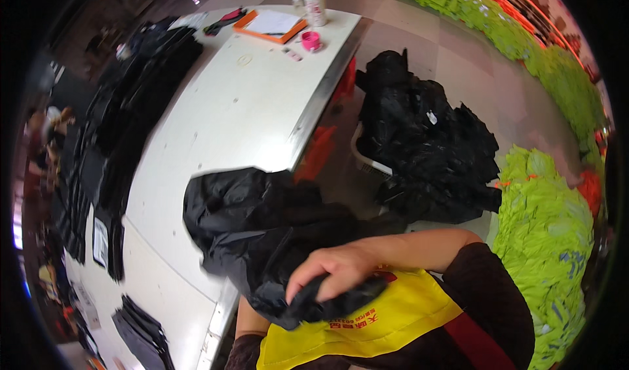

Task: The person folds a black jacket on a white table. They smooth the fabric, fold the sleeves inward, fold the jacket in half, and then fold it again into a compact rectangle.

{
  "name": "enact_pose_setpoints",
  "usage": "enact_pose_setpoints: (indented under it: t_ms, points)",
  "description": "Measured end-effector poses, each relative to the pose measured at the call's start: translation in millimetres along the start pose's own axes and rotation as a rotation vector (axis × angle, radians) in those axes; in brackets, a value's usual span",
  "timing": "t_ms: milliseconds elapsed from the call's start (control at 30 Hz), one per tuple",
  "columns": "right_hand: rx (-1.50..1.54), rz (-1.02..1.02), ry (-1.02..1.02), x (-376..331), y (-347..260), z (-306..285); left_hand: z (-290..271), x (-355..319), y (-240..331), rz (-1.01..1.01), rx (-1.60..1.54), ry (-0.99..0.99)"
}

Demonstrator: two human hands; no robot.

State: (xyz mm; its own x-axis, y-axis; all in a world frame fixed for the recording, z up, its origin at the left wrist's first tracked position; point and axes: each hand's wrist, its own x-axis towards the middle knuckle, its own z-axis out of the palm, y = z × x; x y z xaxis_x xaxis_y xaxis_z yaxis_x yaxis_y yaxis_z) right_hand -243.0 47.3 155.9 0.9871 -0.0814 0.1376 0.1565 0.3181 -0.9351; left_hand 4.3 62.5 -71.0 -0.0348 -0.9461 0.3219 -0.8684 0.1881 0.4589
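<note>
Black garment bunched in the right hand at the table's edge

In the head view, I see the right hand point(337, 272) grasping the black garment point(242, 206), thumb and fingers curled over a fold in front of the yellow apron point(406, 304). The left forearm point(247, 319) runs up behind the cloth, which hides the left hand, so I cannot tell what those fingers are doing. The garment spreads from the apron to over the white table's point(196, 127) edge; how much of it rests there, I can't tell. Along the table's left side I have stacked black pieces point(118, 134). Toward its far end sit an orange tray point(265, 37), a pink container point(310, 41) and a bottle point(316, 6). To the right, a black heap point(426, 134) overflows a pale basket point(372, 165), near a yellow-green pile point(544, 252).
</note>
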Motion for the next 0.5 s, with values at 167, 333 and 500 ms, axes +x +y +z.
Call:
enact_pose_setpoints:
  t_ms: [167,333,500]
  points:
    - [-0.816,0.465,-0.06,30.3,30.5,25.9,-6.5,-7.1,-0.9,-0.006,-0.061,0.029]
    - [-0.469,0.078,0.695,17.3,-28.9,-0.7,-26.8,-25.0,-1.7,-0.054,-0.125,0.072]
    - [-0.865,0.256,0.625,65.5,34.2,7.4,-44.2,-45.7,-5.4,-0.126,-0.37,0.074]
